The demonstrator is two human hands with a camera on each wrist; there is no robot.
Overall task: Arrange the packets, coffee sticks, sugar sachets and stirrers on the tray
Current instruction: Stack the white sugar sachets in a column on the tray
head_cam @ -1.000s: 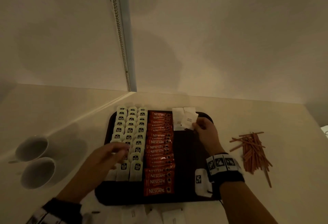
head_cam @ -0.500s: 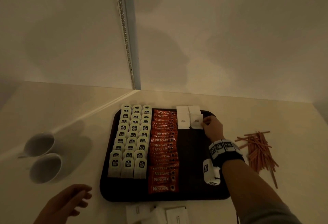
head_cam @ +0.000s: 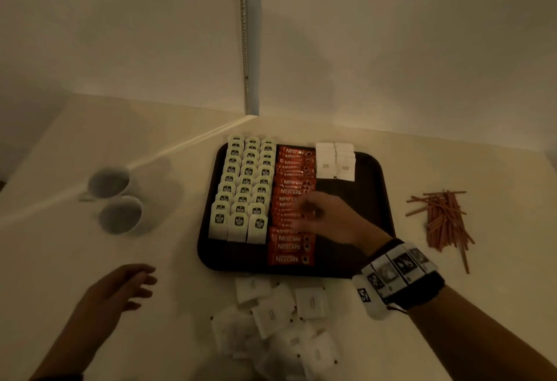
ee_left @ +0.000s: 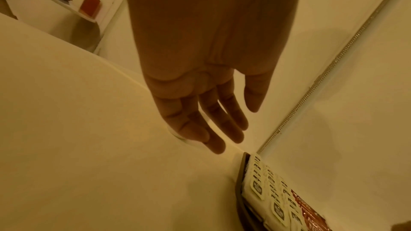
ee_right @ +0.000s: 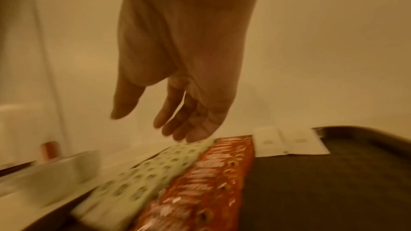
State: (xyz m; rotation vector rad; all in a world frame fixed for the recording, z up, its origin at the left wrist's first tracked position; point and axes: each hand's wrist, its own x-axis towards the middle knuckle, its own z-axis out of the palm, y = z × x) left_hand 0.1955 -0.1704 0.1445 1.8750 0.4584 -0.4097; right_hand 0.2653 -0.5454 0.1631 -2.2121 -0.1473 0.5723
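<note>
White sugar sachets [head_cam: 280, 317] lie loose before the tray [head_cam: 373, 199]. Both the right hand [head_cam: 325, 218] and left hand [head_cam: 117, 293] hang relaxed, empty. Best to pinch one sachet and overlap it neatly.

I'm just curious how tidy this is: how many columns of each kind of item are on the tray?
Tea packets: 3 columns
Coffee sticks: 1 column
Sugar sachets: 2 columns
Stirrers: 0, all piled on the table
Total on the tray: 6 columns
</note>
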